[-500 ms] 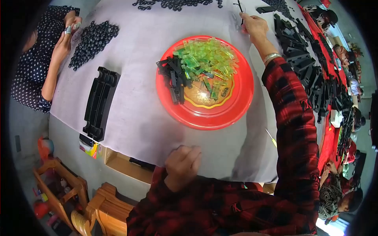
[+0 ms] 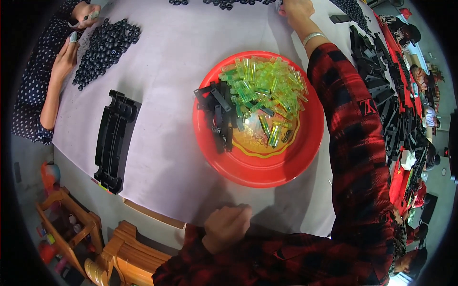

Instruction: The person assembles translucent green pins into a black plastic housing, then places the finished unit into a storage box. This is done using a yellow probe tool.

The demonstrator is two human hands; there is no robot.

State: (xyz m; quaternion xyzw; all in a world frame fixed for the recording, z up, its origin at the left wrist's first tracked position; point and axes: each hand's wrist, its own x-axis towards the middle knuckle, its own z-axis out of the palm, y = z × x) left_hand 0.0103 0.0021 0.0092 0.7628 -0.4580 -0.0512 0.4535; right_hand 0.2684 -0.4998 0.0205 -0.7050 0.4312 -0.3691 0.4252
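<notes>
The pale table (image 2: 164,121) carries a round red tray (image 2: 257,178) set in from its near edge and a long black frame (image 2: 113,143) by its near-left corner. The left hand (image 2: 228,223) curls into a fist at the near edge; the right hand (image 2: 296,10), cut off toward the far side, has a grip I cannot tell. Black bars (image 2: 220,99) and smaller translucent green pieces (image 2: 267,86) lie on the tray.
</notes>
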